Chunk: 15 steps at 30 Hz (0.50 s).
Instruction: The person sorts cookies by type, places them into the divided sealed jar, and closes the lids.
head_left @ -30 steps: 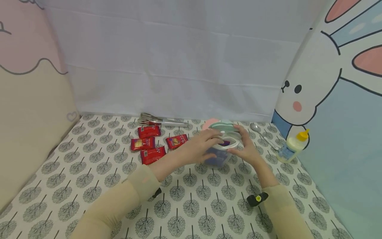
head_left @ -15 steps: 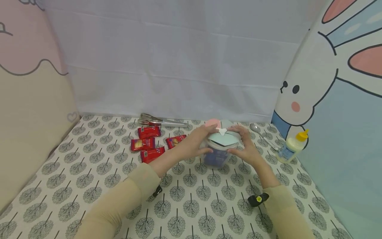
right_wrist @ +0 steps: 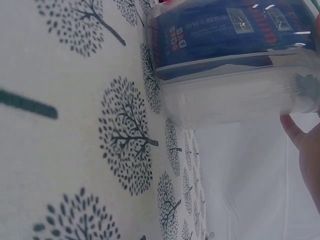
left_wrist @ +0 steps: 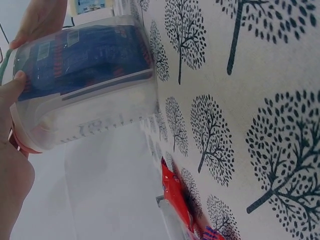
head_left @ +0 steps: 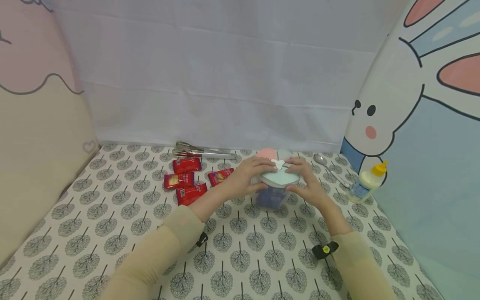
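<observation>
A clear plastic food container [head_left: 271, 199] stands upright on the patterned cloth, with pink, grey and mint flaps in its lid. The mint flap [head_left: 280, 177], nearest me, lies down over its compartment. A blue printed packet [right_wrist: 215, 35] shows through the wall below it. My left hand [head_left: 245, 178] grips the lid from the left, its thumb at the front of the rim and fingers on top. From the right, my right hand [head_left: 310, 183] holds the rim likewise, fingertips by the white centre catch [head_left: 278, 164]. The grey compartment, at the back, is partly hidden.
Several red snack packets [head_left: 186, 166] lie left of the container, with metal tongs [head_left: 215, 154] behind them. To the right are a metal spoon [head_left: 330, 170] and a bottle with a yellow cap [head_left: 365, 185]. White cloth walls close the back.
The mint flap has swung down from raised to flat, covering the front opening. My left hand has moved from over the opening to the lid's left side; the right stays at the rim.
</observation>
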Available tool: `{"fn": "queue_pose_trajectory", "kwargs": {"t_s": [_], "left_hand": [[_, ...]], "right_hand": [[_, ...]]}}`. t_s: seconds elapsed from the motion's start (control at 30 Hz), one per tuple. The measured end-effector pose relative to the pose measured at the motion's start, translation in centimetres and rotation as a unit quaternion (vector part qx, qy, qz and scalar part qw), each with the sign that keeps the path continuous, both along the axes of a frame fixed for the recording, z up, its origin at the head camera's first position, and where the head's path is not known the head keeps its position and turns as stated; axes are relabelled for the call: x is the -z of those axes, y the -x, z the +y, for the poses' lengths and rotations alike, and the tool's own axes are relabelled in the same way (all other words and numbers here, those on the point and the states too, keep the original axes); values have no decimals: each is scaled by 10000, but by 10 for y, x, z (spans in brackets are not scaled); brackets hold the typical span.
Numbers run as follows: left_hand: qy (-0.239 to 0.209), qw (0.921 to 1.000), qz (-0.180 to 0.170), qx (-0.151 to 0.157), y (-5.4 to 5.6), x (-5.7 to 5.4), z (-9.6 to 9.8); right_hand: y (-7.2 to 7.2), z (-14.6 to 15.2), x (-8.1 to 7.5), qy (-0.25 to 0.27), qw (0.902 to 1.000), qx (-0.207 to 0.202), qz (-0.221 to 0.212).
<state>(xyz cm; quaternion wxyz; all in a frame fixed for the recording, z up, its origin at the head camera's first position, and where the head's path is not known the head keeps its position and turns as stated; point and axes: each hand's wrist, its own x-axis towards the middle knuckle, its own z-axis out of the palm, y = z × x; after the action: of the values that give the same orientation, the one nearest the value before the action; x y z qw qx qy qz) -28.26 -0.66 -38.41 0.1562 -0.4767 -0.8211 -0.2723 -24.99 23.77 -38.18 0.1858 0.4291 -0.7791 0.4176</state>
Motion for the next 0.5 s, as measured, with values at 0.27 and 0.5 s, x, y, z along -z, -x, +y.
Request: {"fn": "queue_pose_trajectory", "kwargs": {"t_s": [0.27, 0.5], "left_hand": [[-212, 9995, -207, 98, 1, -3, 1], [-193, 9920, -1243, 135, 11, -10, -8]], "right_hand": [[13, 8, 17, -51, 9999, -31, 99], [4, 9, 17, -494, 9959, 704, -282]]}}
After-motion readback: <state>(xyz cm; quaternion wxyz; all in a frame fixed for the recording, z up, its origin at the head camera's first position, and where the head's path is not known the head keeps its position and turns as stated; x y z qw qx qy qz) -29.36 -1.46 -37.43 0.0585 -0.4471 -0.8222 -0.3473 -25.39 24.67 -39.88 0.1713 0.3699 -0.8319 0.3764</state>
